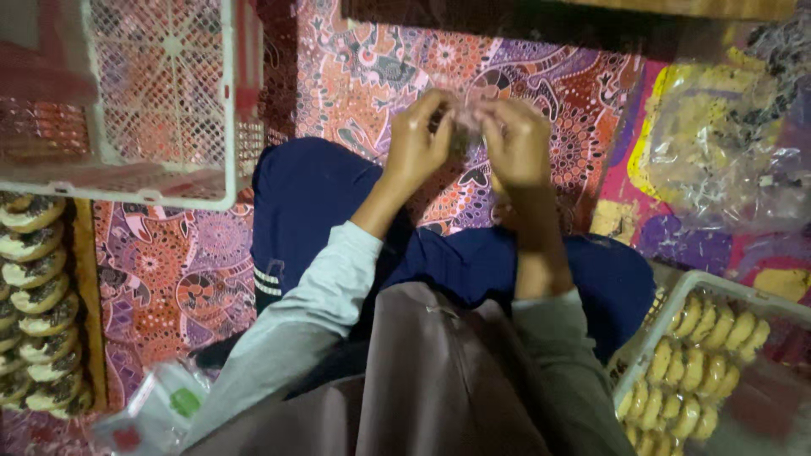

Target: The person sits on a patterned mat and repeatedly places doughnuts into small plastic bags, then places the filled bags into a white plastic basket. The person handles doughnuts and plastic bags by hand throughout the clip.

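My left hand [416,143] and my right hand [517,142] are raised together above my crossed legs in dark blue trousers [321,190]. Both pinch a small clear plastic wrapper [463,127] between the fingertips; what is inside it is blurred and hidden by the fingers. My grey sleeves run down toward the bottom of the frame.
A white lattice crate [160,101] stands at the upper left. Rows of round topped pastries [34,304] lie at the left edge. A white basket [676,291] of yellow buns sits lower right. A clear plastic bag [726,152] lies upper right, on a patterned purple mat [169,270].
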